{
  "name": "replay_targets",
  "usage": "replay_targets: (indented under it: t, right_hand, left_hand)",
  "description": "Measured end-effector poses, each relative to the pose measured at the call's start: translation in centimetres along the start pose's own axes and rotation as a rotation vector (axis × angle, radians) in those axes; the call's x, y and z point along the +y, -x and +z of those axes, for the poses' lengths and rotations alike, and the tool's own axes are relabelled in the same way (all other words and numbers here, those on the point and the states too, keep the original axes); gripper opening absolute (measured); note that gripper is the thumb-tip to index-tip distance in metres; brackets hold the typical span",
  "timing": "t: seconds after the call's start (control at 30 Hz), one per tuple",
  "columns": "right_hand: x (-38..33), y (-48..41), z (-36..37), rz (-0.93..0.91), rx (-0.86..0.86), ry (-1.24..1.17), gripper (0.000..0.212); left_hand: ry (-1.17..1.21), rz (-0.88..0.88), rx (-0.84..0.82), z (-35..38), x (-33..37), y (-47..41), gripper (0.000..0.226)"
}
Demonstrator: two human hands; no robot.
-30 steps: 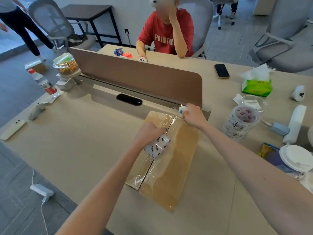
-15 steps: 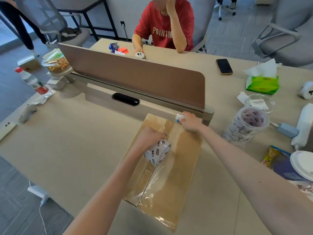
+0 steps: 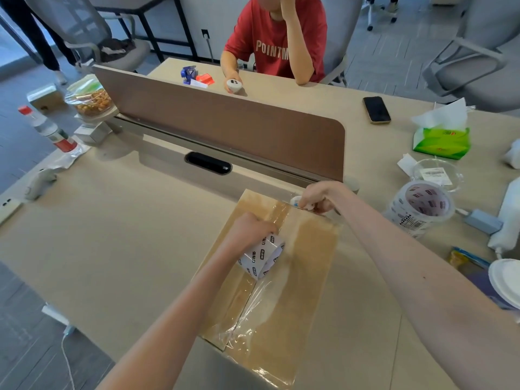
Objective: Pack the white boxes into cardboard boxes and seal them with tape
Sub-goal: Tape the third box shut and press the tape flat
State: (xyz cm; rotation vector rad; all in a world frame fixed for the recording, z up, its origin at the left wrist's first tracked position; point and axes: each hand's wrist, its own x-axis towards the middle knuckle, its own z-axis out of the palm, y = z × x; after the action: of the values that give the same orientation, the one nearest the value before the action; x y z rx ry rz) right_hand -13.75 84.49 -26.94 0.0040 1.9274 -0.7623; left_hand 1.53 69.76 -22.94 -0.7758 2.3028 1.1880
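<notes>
Since a second ago your left hand [image 3: 247, 232] has drawn the tape roll [image 3: 261, 256] a little toward 6 o'clock along the seam of the cardboard box [image 3: 312, 263], which lies on the table [image 3: 112, 249] straight ahead of you. Its fingers are curled round the roll. Your right hand [image 3: 320, 195] stays at the box's 12 o'clock edge, gripping a small white object [image 3: 295, 200] where the clear tape begins. A stack of spare tape rolls [image 3: 419, 209] stands at 3 o'clock.
</notes>
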Motion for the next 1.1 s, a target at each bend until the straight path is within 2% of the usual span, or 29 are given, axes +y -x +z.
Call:
replay_targets:
  t: [0.17, 0.4, 0.5, 0.57, 0.6, 0.67, 0.73, 0.8, 0.97, 1.1]
  right_hand:
    - [1.3, -1.2, -0.1, 0.055, -0.076, -0.148, 0.024]
    - [3.2, -1.7, 0.5, 0.051, 0.103, -0.309, 0.02]
    - [3.8, -1.6, 1.4, -0.14, 0.318, -0.237, 0.024]
    - [3.7, -1.3, 1.9, -0.328, 0.515, -0.118, 0.013]
    - [3.5, -0.9, 2.1, -0.412, 0.56, -0.098, 0.008]
    - [3.0, -0.3, 2.5, -0.529, 0.528, -0.086, 0.01]
    - [2.7, 0.2, 3.3, -0.556, 0.471, 0.045, 0.016]
    - [3.1, 0.1, 4.1, -0.538, 0.507, 0.169, 0.016]
    - [4.2, 0.4, 5.0, -0.458, 0.543, 0.262, 0.023]
    - [3.6, 0.8, 4.5, -0.436, 0.492, 0.261, 0.045]
  left_hand:
    - [-0.029, -0.006, 0.0, 0.0, 0.3, -0.1, 0.024]
    - [-0.082, -0.003, 0.011, 0.2, 0.7, -0.5, 0.023]
    - [-0.101, -0.02, 0.018, 0.3, 0.8, -0.5, 0.024]
    - [-0.105, -0.028, 0.016, 0.3, 0.9, -0.5, 0.025]
    - [-0.107, -0.027, 0.016, 0.3, 0.9, -0.5, 0.025]
    - [-0.113, -0.028, 0.023, 0.4, 1.0, -0.5, 0.026]
    - [-0.111, -0.028, 0.033, 0.4, 1.0, -0.4, 0.025]
    - [-0.109, -0.027, 0.037, 0.4, 1.0, -0.3, 0.025]
    - [-0.134, -0.008, 0.08, 0.6, 0.8, 0.2, 0.025]
    - [-0.126, 0.004, 0.139, 0.7, 0.3, 0.6, 0.03]
